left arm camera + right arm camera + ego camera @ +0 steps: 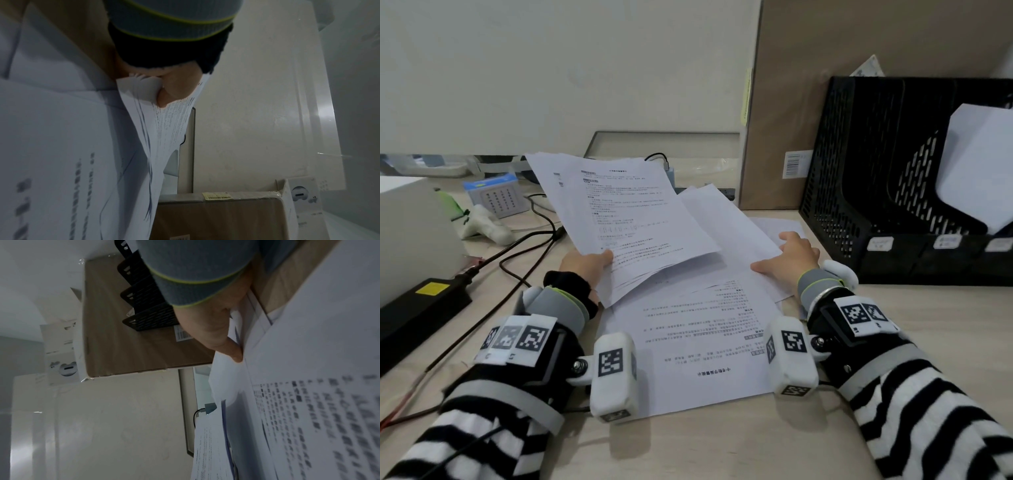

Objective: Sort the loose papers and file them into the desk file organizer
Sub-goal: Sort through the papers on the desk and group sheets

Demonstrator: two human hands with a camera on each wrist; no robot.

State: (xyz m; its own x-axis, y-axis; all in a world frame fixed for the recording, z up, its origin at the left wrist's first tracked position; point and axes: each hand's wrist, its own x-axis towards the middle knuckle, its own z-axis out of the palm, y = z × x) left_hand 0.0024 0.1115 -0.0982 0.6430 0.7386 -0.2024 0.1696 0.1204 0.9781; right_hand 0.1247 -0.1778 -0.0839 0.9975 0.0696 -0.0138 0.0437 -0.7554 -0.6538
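Note:
My left hand (589, 263) grips the near edge of a thin stack of printed sheets (619, 209) and holds it tilted up off the desk; in the left wrist view the thumb (174, 91) pinches the stack's (160, 123) corner. My right hand (789, 258) lies flat with spread fingers on the loose papers (698, 329) that lie on the desk; the right wrist view shows its thumb (228, 345) pressing the sheets (308, 386). The black mesh file organizer (859, 192) stands at the right, with a white sheet (976, 168) in one slot.
A brown cardboard box (791, 102) leans on the wall behind the organizer. At the left lie a black power brick (417, 308), cables (517, 253), a white box (410, 233) and a small blue-topped device (494, 197). The wooden desk (722, 445) shows bare near me.

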